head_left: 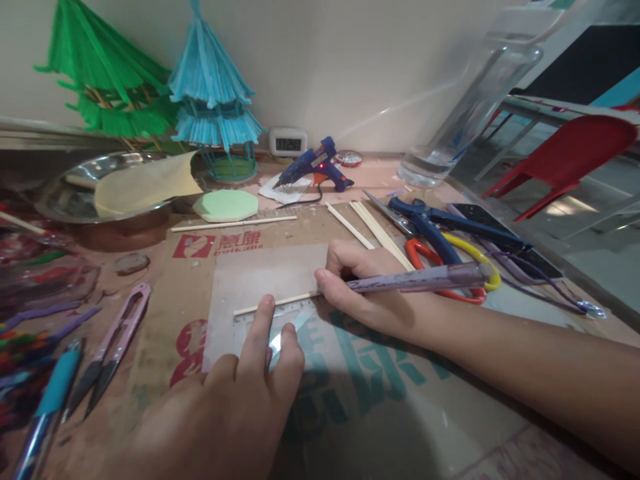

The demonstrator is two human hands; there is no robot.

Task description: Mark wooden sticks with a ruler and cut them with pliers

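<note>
Left hand pressing flat, fingers spread, on a clear plastic ruler and a thin wooden stick over a frosted sheet mid-desk. Right hand pinched around a translucent purple pen, tip at the stick's end. Blue-handled scissors toward the desk's right edge.

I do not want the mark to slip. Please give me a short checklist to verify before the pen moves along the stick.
1. Left hand presses the clear ruler: ok.
2. Thin wooden stick lies along the ruler's top edge: ok.
3. Right hand grips the purple pen: ok.
4. Pen tip touches the stick: cannot tell, fingers hide it.
5. Translucent sheet lies flat beneath: ok.
</note>
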